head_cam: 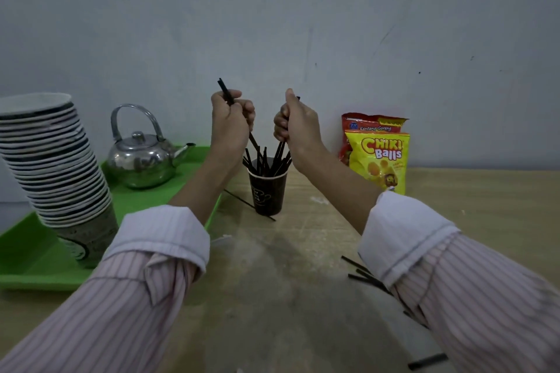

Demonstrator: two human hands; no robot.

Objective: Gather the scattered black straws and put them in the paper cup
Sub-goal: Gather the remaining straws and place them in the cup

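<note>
So both fists up over the paper cup, left hand gripping one black straw, right hand clutching a few straws, more loose straws on the table

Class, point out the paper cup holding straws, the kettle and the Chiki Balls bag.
paper cup (268, 192), head view, dark front wall.
kettle (141, 160), head view, shiny rounded body.
Chiki Balls bag (378, 160), head view, yellow front panel.

Dim, cool light; glare on the kettle; edges bend; bottom-edge straw and sleeves blurred.

Head-worn camera looks forward and down across the table toward the wall.
</note>
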